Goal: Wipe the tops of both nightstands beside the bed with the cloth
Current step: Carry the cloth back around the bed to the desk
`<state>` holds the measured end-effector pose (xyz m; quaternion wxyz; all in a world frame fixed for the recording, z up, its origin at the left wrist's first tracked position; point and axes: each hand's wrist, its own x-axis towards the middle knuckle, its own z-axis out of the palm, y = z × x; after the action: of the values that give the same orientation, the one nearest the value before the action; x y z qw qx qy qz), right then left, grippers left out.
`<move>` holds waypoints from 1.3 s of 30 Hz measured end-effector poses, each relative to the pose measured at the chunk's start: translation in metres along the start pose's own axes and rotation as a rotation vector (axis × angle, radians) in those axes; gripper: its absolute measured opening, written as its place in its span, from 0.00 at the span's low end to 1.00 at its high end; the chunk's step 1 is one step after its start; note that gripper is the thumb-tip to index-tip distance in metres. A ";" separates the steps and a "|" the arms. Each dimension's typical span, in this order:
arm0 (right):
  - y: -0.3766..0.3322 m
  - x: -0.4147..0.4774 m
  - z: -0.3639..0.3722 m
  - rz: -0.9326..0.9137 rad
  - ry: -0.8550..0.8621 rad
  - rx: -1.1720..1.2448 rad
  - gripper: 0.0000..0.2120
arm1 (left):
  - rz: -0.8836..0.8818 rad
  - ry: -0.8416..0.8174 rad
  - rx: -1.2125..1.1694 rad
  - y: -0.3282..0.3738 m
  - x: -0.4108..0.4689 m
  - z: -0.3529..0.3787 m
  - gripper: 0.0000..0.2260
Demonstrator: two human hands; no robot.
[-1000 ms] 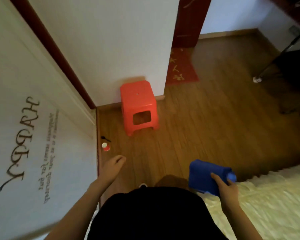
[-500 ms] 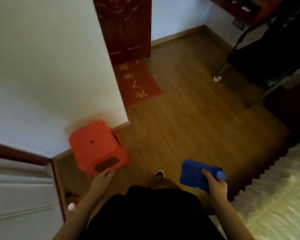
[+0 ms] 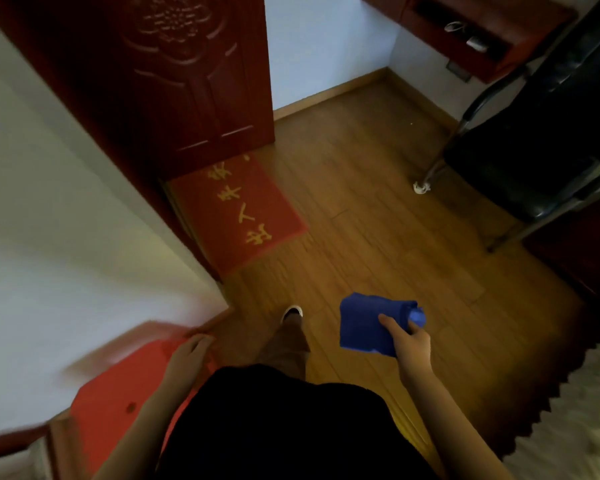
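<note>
One wood floor (image 3: 378,209) takes up most of the shot, with one white wall (image 3: 49,237) running down the left side and one dark red carved door (image 3: 187,81) at the top. One black chair (image 3: 548,126) on metal legs sits at the right, under one dark red shelf (image 3: 471,26) up in the corner; the shelf has a couple of small things lying in it, too small to make out. One pale bed cover (image 3: 575,420) with a zigzag edge pokes in at the bottom right. One red doormat (image 3: 236,209) with yellow characters lies right in front of the door. One red plastic stool (image 3: 118,403), blurry, sits at the foot of the wall, bottom left.

The person is standing, one shoe (image 3: 291,311) visible on the floor. One blue cloth (image 3: 371,323), folded, is held out over the floor by the right hand (image 3: 411,341), thumb on top and fingers wrapped under it. The left hand (image 3: 187,355) hangs over the stool's near corner, fingers loosely curled, holding nothing; can't tell if it actually touches the stool.
</note>
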<state>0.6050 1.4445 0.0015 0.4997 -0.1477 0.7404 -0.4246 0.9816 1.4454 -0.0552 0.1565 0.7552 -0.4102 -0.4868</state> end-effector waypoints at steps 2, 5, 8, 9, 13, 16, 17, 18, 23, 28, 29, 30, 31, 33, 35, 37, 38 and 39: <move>-0.025 0.032 0.010 0.013 0.061 0.041 0.11 | 0.049 -0.053 0.041 0.048 0.050 0.001 0.09; -0.063 0.074 0.016 0.042 0.172 0.100 0.12 | 0.113 -0.172 0.113 0.133 0.115 0.000 0.07; -0.099 0.113 0.017 0.076 0.266 0.143 0.11 | 0.146 -0.260 0.101 0.226 0.171 -0.002 0.10; -0.111 0.124 0.017 0.081 0.299 0.157 0.09 | 0.152 -0.292 0.125 0.255 0.188 -0.002 0.11; -0.152 0.172 0.017 0.109 0.436 0.224 0.11 | 0.190 -0.355 0.176 0.342 0.261 0.014 0.11; -0.182 0.220 0.019 0.137 0.472 0.265 0.11 | 0.207 -0.403 0.188 0.382 0.314 0.042 0.11; -0.192 0.239 0.020 0.138 0.470 0.265 0.12 | 0.202 -0.399 0.200 0.397 0.325 0.051 0.12; -0.204 0.260 0.022 0.132 0.462 0.257 0.14 | 0.197 -0.392 0.199 0.410 0.336 0.061 0.12; -0.290 0.366 0.032 0.091 0.392 0.284 0.12 | 0.107 -0.324 0.135 0.490 0.387 0.106 0.10; -0.392 0.470 0.038 0.054 0.288 0.231 0.11 | 0.096 -0.254 0.085 0.578 0.446 0.125 0.10; -0.411 0.488 0.040 0.041 0.273 0.211 0.10 | 0.108 -0.248 0.091 0.595 0.458 0.127 0.11; -0.430 0.505 0.042 0.026 0.261 0.196 0.09 | 0.120 -0.231 0.092 0.611 0.471 0.130 0.11; -0.448 0.521 0.044 0.014 0.252 0.188 0.09 | 0.127 -0.209 0.090 0.627 0.482 0.133 0.11; -0.478 0.551 0.048 -0.013 0.239 0.177 0.09 | 0.153 -0.201 0.091 0.659 0.504 0.142 0.11; -0.503 0.579 0.050 -0.031 0.241 0.176 0.09 | 0.165 -0.222 0.093 0.691 0.528 0.154 0.12; -0.520 0.609 0.051 -0.021 0.265 0.178 0.11 | 0.159 -0.262 0.083 0.720 0.559 0.169 0.11; -0.527 0.624 0.051 -0.007 0.284 0.185 0.13 | 0.160 -0.283 0.083 0.737 0.574 0.178 0.10; -0.533 0.640 0.051 0.010 0.309 0.198 0.14 | 0.163 -0.304 0.088 0.754 0.589 0.187 0.09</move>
<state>0.2465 0.6906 0.0149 0.3943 -0.0270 0.7635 -0.5107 0.5794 0.5576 -0.0227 0.0984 0.6434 -0.5097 -0.5626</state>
